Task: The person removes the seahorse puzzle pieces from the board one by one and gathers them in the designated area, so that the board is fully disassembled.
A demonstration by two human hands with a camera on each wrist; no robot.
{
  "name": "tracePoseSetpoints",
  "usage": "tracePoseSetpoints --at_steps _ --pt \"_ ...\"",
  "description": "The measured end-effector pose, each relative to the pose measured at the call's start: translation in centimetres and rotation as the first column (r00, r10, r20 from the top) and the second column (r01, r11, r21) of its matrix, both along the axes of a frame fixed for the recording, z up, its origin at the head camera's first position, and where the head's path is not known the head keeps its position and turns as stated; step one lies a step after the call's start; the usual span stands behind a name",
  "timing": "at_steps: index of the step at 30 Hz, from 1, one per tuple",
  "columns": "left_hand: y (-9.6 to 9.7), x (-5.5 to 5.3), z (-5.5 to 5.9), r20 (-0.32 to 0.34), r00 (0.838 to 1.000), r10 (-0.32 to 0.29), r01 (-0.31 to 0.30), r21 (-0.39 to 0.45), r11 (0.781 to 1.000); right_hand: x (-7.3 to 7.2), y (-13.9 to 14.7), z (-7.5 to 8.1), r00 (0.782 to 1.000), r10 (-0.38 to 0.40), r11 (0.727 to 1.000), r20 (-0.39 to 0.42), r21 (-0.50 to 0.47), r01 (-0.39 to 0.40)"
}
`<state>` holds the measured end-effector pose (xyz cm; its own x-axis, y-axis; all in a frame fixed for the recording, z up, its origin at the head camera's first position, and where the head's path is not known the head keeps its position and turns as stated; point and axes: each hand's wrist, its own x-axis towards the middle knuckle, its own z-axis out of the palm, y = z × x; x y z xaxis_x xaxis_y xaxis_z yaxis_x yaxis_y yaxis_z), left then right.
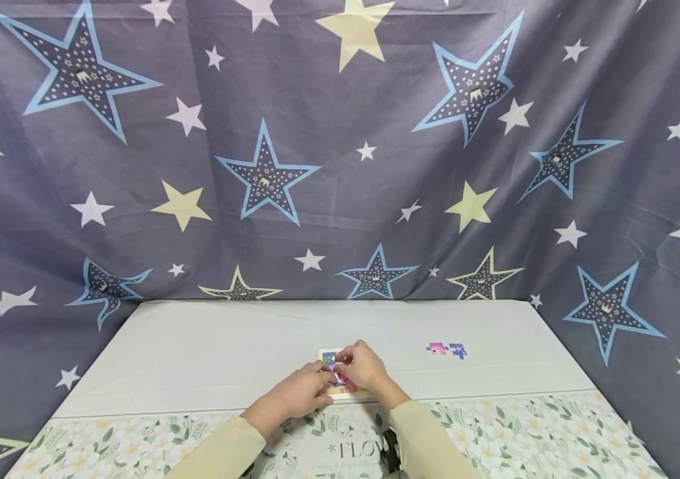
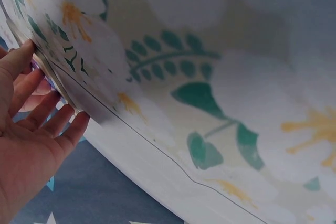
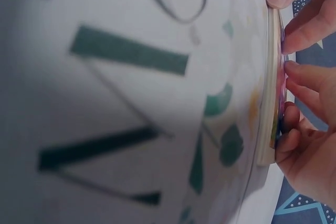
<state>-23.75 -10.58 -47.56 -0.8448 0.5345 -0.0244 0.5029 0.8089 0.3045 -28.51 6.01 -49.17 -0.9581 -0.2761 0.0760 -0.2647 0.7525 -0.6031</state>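
Observation:
A small jigsaw puzzle in a pale-rimmed tray [image 1: 347, 398] lies at the near middle of the white tabletop, its colourful picture partly covered by both hands. My left hand [image 1: 299, 392] rests at the tray's left side, thumb at the near edge and fairly straight fingers over the picture. From the right my right hand [image 1: 367, 367] reaches over the puzzle. Its thumb and bent fingertips meet at the picture and seem to pinch a puzzle piece, mostly hidden by them. In the right wrist view, the fingers of both hands touch the tray [image 3: 266, 124] from above.
Two loose puzzle pieces lie to the right on the white surface [image 1: 226, 359]: a pink one [image 1: 437, 348] and a purple-blue one [image 1: 458, 350]. A flower-printed cloth [image 1: 513, 426] covers the near part. A grey star-patterned curtain [image 1: 328, 133] surrounds the table's back and sides.

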Motion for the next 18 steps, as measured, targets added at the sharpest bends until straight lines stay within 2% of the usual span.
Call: tracePoseSetpoints --at_steps 18 --pt "0.05 0.09 0.18 0.005 1.0 0.001 -0.001 -0.025 1.0 0.22 -0.1 -0.11 1.0 -0.026 1.0 0.008 -0.015 0.027"
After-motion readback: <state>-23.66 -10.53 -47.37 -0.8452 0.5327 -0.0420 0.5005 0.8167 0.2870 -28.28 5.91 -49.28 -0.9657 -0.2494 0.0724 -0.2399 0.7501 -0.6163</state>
